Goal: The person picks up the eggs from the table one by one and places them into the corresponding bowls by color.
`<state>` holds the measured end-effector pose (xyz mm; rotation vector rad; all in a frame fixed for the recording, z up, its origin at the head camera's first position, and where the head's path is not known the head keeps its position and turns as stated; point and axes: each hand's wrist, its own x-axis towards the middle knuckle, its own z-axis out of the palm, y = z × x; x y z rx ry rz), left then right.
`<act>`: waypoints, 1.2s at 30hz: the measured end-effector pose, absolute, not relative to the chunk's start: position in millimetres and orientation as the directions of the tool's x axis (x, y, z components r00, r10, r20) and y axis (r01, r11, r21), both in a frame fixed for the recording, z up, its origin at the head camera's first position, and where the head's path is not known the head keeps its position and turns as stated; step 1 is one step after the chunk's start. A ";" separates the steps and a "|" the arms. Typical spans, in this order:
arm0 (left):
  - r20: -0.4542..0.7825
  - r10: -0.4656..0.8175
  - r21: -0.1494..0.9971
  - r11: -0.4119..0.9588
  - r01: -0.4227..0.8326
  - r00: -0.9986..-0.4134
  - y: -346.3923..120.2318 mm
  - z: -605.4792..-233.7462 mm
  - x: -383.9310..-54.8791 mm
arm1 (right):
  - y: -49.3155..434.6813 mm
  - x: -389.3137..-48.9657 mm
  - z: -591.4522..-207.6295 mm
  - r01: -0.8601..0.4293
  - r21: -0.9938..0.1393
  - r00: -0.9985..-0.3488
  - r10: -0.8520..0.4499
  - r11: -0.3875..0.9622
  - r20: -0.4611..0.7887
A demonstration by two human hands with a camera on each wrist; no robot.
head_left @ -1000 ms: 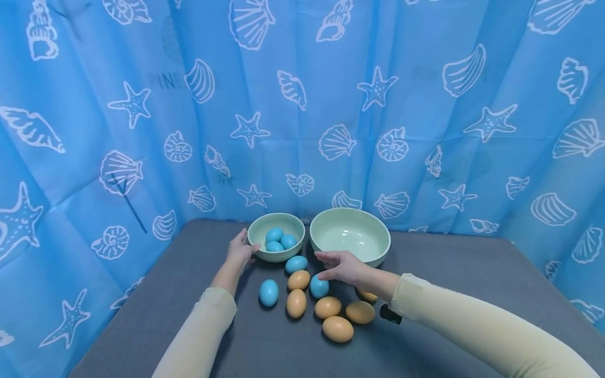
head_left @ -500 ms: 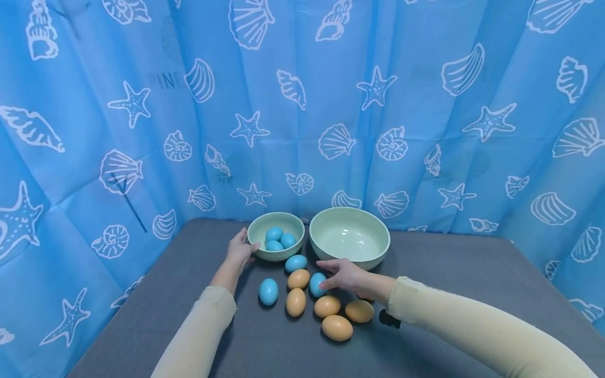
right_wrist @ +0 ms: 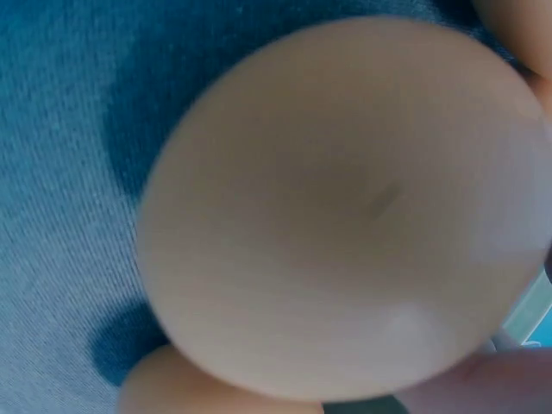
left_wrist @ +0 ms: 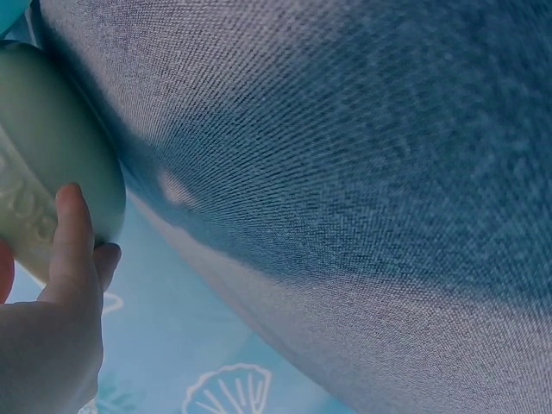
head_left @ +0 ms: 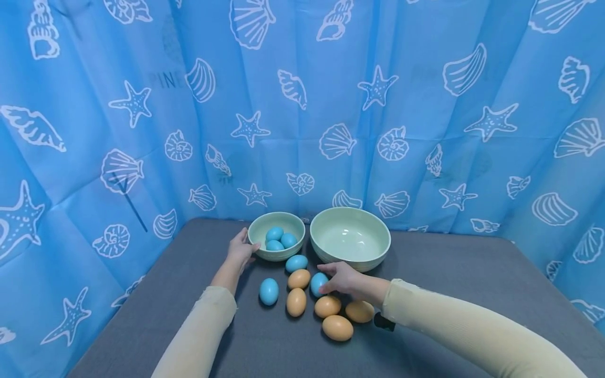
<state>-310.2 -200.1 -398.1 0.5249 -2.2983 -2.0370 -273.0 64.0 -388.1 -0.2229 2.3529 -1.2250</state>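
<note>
My left hand (head_left: 240,249) holds the small pale green bowl (head_left: 299,247) at its left side, thumb at the rim. Several blue eggs (head_left: 274,234) lie inside that bowl. In the left wrist view, fingers (left_wrist: 73,233) press on the bowl's outer wall (left_wrist: 69,138). My right hand (head_left: 347,277) pinches a blue egg (head_left: 317,283) on the table, thumb on the near side and fingers behind it. A brown egg (right_wrist: 345,207) fills most of the right wrist view, with part of a finger (right_wrist: 492,388) at the lower right.
The larger green bowl (head_left: 331,231) stands right of the small one, with nothing in it. Several brown eggs (head_left: 337,328) lie in front on the grey table (head_left: 449,283). Two more blue eggs (head_left: 269,292) lie at left. A shell-patterned curtain (head_left: 302,105) hangs behind.
My right hand has come down and a little nearer, its thumb and fingers closing about the blue egg. A brown egg near the right wrist is now hidden. The left hand stays put.
</note>
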 end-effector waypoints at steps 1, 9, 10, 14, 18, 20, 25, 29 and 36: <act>-0.200 -0.265 0.969 0.088 -0.231 -0.943 -200.0 -397.9 -310.0 | 63.5 -273.0 -387.9 0.061 -0.797 -0.875 -0.352 0.601 -0.332; -0.195 -0.265 0.969 0.098 -0.228 -0.944 -199.6 -397.7 -309.3 | 60.3 -273.8 -386.8 0.018 -0.764 -0.885 -0.345 0.645 -0.312; -0.194 -0.264 0.969 0.099 -0.227 -0.945 -199.7 -397.8 -309.7 | 60.1 -274.2 -387.0 0.019 -0.765 -0.889 -0.339 0.644 -0.308; -0.183 -0.264 0.971 0.104 -0.217 -0.947 -200.6 -397.4 -310.5 | 59.9 -277.6 -388.4 0.028 -0.767 -0.903 -0.314 0.641 -0.294; -0.184 -0.267 0.971 0.099 -0.217 -0.946 -201.2 -396.2 -309.3 | 60.2 -280.2 -389.9 0.010 -0.767 -0.915 -0.304 0.642 -0.267; -0.191 -0.265 0.970 0.096 -0.223 -0.945 -200.6 -396.2 -308.4 | 60.6 -279.8 -390.4 -0.002 -0.772 -0.916 -0.311 0.635 -0.253; -0.191 -0.266 0.970 0.094 -0.222 -0.945 -199.6 -396.7 -307.5 | 60.5 -277.6 -385.9 0.002 -0.830 -0.912 -0.340 0.558 -0.231; -0.190 -0.268 0.970 0.098 -0.222 -0.945 -198.7 -399.0 -308.2 | 60.0 -276.4 -377.2 0.022 -0.859 -0.912 -0.342 0.511 -0.227; -0.185 -0.266 0.971 0.097 -0.217 -0.946 -199.8 -399.5 -308.9 | 55.5 -277.7 -360.2 0.067 -0.900 -0.924 -0.314 0.430 -0.219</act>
